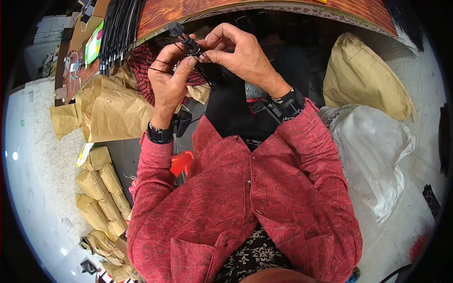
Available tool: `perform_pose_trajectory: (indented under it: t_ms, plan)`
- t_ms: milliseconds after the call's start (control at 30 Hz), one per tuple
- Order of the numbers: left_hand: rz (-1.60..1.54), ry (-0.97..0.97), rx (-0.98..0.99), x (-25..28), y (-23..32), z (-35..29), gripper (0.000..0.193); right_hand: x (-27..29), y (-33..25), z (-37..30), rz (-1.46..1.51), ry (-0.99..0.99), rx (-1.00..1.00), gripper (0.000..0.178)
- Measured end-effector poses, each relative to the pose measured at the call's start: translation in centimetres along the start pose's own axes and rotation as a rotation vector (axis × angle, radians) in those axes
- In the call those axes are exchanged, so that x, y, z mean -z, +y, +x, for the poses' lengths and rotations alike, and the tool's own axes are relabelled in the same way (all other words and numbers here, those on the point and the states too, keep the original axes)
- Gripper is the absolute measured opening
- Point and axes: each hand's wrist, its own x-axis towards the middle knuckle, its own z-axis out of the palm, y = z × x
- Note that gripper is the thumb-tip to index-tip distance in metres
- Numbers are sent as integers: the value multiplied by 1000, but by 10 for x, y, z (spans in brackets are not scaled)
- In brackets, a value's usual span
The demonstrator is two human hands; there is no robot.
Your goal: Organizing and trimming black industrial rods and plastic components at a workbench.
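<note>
In front of me, above my lap, both hands are raised near the table edge. My left hand [171, 84] is closed around a slim black part [191, 46] with a ribbed round knob at its upper end. The fingertips of my right hand [243, 54] pinch at its lower end, where thin black cord loops around it. Exactly what lies between those fingertips is too small to tell. Several thin black strands [212, 75] hang below the hands, and others stick out past my left fingers.
A wooden table [278, 6] curves along the far side. At its left, a bundle of black cables [120, 30] hangs over the edge near brown paper [115, 108]. Wrapped brown packages [96, 184] lie lower left. A tan sack [365, 75] and a white sack [370, 146] stand right.
</note>
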Motion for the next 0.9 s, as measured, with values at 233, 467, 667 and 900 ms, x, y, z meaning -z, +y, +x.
perform_pose_trajectory:
  t_ms: [233,467,667,900]
  plan:
    - [-20,-22,33,2,3,1,35,6,9,-2,130,-47,-80,19]
    - [-91,-23,165,4,2,2,35,15,15,2,110,-80,-41,18]
    - [91,-48,89,6,2,7,30,15,15,-2,123,-69,-55,16]
    - [142,-37,71,1,0,6,29,15,19,-8,69,-10,-79,15]
